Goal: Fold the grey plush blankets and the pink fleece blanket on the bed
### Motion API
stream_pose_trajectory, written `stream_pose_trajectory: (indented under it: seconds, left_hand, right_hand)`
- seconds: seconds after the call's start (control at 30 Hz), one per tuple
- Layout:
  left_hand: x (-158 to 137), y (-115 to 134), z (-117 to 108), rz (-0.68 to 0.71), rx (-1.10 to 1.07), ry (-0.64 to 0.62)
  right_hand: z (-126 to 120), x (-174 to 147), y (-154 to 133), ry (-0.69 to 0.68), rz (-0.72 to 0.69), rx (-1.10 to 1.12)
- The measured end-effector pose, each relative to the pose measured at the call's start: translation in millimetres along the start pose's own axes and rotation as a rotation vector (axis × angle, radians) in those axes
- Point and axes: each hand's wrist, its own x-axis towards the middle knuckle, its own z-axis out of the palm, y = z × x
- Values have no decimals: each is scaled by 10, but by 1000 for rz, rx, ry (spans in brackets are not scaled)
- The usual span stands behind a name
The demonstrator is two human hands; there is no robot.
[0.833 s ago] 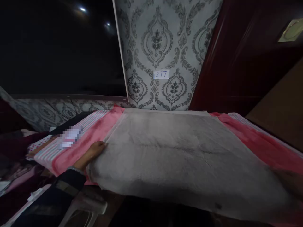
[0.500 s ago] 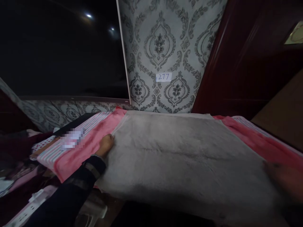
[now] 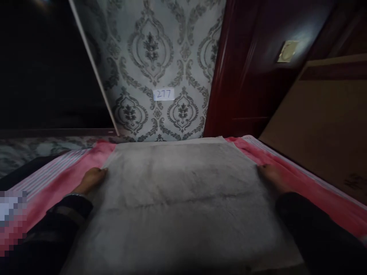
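Observation:
A grey, soft-looking towel lies spread over the middle of the surface, with a crease running across it. My left hand is closed at the towel's left edge, its fingertips gripping the border. At the opposite edge, my right hand pinches the towel's right border, slightly blurred and dim. Beneath the towel, a pink cloth shows on both sides. Striped fabric in white and grey borders the pink. My forearms partly cover the cloth on each side.
A patterned wall with a paper label reading 277 rises behind the surface. A large dark screen hangs at the left. To the right are a dark red panel and a big cardboard box.
My view has turned to the right. My right hand has moved farther up along the towel's right edge and now grips it there. The left hand stays at the left edge.

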Motion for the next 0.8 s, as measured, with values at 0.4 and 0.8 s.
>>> stream_pose_trajectory:
  seconds: [0.4,0.8]
  left_hand:
    - [693,510,299,42,286,143]
    - [630,650,425,222,179,285]
  right_hand:
    - [553,960,-327,144,6,29]
    - [598,638,-875,126,-317,-173]
